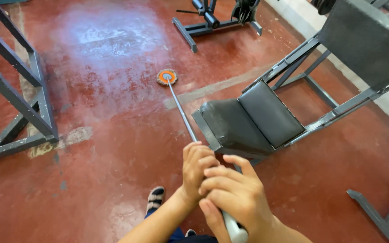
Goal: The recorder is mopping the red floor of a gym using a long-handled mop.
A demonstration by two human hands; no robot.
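Both hands — left hand [197, 167], right hand [235, 198] — wrapped tight around a mop handle [182, 112]; wet sheen covers the upper-left red floor [113, 135], lower part dry.

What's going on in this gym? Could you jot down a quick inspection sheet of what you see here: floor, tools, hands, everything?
Surface: red painted floor, worn, with a wet-looking pale sheen in the upper part.
Job's things: mop handle, a thin metal pole slanting away to a small round orange mop head resting on the floor.
Clutter: nothing seen.
Hands: left hand and right hand both closed around the near end of the handle, left ahead of right.
Cables: nothing seen.
Surroundings: black padded bench on a grey frame beside the handle; grey steel rack at left; another machine base at the top; a sandalled foot below.
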